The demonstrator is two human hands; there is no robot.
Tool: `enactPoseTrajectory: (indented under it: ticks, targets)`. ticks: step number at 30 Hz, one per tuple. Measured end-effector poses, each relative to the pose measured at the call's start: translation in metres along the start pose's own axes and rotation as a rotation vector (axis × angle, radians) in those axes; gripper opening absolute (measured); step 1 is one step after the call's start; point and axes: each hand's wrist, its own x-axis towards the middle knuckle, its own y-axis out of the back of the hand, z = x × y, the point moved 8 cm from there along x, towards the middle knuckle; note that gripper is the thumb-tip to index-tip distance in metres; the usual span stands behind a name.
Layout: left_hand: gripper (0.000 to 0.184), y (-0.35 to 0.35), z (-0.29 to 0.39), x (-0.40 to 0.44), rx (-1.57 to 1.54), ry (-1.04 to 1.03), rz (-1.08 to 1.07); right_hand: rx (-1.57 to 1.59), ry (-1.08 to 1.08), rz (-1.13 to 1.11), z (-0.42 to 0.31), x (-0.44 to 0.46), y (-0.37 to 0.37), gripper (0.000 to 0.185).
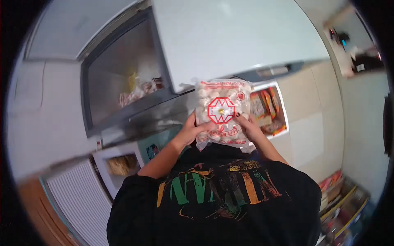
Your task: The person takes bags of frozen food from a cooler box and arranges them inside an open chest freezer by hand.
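Head view shows two bare hands holding a clear plastic bag [223,112] out in front of the wearer's body, near the middle of the scene, with its broad printed face towards the camera. Pale, rounded lumps fill the bag, and red print covers its front, with an octagon [221,110] in the centre and lettering above and below. The left hand [189,132] grips the lower left side, its thumb laid across the front. The right hand [250,125] grips the lower right side, its thumb pressed on the print beside the octagon. Each hand pinches the bag between the thumb in front and fingers behind; how those hidden fingers are spread I cannot tell.

Below the hands is a black shirt [215,223] with multicoloured lettering. Beyond the bag stands a large white panel [242,37], and to its left a grey frame [85,98] surrounds a recess where wrapped goods [139,93] lie, probably food packets, though blur hides the detail. Just right of the bag, colourful packets [264,108] sit inside a white-rimmed container [284,104]. At lower left are something golden [121,165] within a white surround and a ribbed white panel [78,201].
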Motion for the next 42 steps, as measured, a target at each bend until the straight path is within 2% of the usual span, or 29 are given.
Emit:
enactPoseTrajectory:
  ticks: [1,3,4,6,7,8,10,11,12,14,16,18,20,23,24,25,26,28,31,33,35,36,38,39,40,41,42]
  targets:
    - [0.052,0.019,0.006,-0.022,-0.143,0.018,0.118,0.031,0.083,-0.127,-0.030,-0.010,-0.049,0.031]
    - [0.042,0.052,0.025,-0.075,-0.308,-0.018,0.410,-0.069,0.090,-0.280,-0.024,-0.006,-0.107,0.029]
    - [0.042,0.061,0.031,-0.090,-0.329,-0.065,0.466,-0.134,0.125,-0.370,-0.030,-0.006,-0.132,0.027]
    - [0.038,0.056,0.045,-0.080,-0.465,-0.114,0.299,-0.103,0.076,-0.375,-0.044,-0.010,-0.143,0.028]
    - [0.040,0.054,0.038,-0.084,-0.407,-0.119,0.453,-0.164,0.028,-0.388,-0.040,-0.013,-0.135,0.028]
    - [0.040,0.046,0.020,-0.078,-0.449,-0.226,0.479,-0.311,-0.009,-0.472,-0.044,-0.007,-0.124,0.029]
    - [0.039,0.030,-0.054,-0.079,-0.556,-0.406,0.530,-0.495,-0.019,-0.632,-0.020,-0.004,-0.088,0.031]
    - [0.037,0.003,-0.076,-0.099,-0.515,-0.532,0.647,-0.579,-0.039,-0.707,0.005,-0.008,-0.065,0.031]
    - [0.037,-0.016,-0.119,-0.112,-0.559,-0.638,0.674,-0.666,-0.060,-0.779,0.033,-0.020,-0.044,0.032]
    - [0.036,-0.050,-0.225,-0.145,-0.714,-0.769,0.735,-0.833,-0.082,-0.906,0.095,-0.063,-0.008,0.033]
    - [0.037,-0.079,-0.333,-0.187,-0.832,-0.989,0.749,-0.933,-0.060,-1.003,0.170,-0.114,0.021,0.031]
    - [0.039,-0.095,-0.439,-0.230,-0.807,-1.220,0.785,-1.151,0.005,-1.120,0.259,-0.155,0.044,0.030]
    - [0.042,-0.104,-0.531,-0.285,-0.860,-1.454,0.851,-1.366,0.081,-1.238,0.346,-0.212,0.049,0.029]
    - [0.042,-0.105,-0.630,-0.372,-0.911,-1.706,1.023,-1.578,0.128,-1.429,0.466,-0.304,0.033,0.027]
    - [0.042,-0.093,-0.652,-0.393,-0.868,-1.722,1.173,-1.626,0.206,-1.497,0.497,-0.326,0.016,0.028]
    - [0.041,-0.079,-0.664,-0.411,-0.835,-1.723,1.328,-1.668,0.282,-1.570,0.521,-0.345,-0.006,0.029]
    - [0.041,-0.064,-0.663,-0.424,-0.895,-1.822,1.357,-1.757,0.302,-1.643,0.541,-0.357,-0.029,0.029]
    - [0.043,-0.067,-0.684,-0.429,-0.945,-1.842,1.681,-1.745,0.311,-1.647,0.557,-0.344,-0.025,0.029]
    - [0.051,-0.072,-0.696,-0.423,-0.981,-1.864,1.652,-1.885,0.403,-1.609,0.571,-0.321,-0.025,0.029]
    - [0.054,-0.073,-0.712,-0.423,-0.979,-1.856,1.616,-1.923,0.326,-1.616,0.584,-0.320,-0.025,0.029]
    - [0.061,-0.079,-0.716,-0.431,-0.673,-1.868,1.571,-1.960,0.248,-1.621,0.592,-0.329,-0.019,0.029]
    - [0.061,-0.079,-0.719,-0.430,-0.688,-1.867,1.569,-1.975,0.264,-1.601,0.593,-0.334,-0.017,0.029]
    - [0.065,-0.076,-0.712,-0.421,-0.797,-2.009,1.242,-2.003,0.274,-1.575,0.593,-0.335,-0.016,0.029]
    - [0.065,-0.072,-0.709,-0.419,-0.795,-2.010,1.238,-1.977,0.333,-1.604,0.592,-0.337,-0.021,0.030]
    - [0.063,-0.066,-0.710,-0.419,-0.807,-2.046,1.321,-1.949,0.393,-1.633,0.591,-0.339,-0.025,0.031]
    - [0.061,-0.064,-0.711,-0.419,-0.817,-2.081,1.406,-1.949,0.397,-1.630,0.590,-0.337,-0.027,0.031]
    - [0.061,-0.061,-0.707,-0.419,-0.816,-2.082,1.402,-1.899,0.377,-1.617,0.589,-0.336,-0.031,0.029]
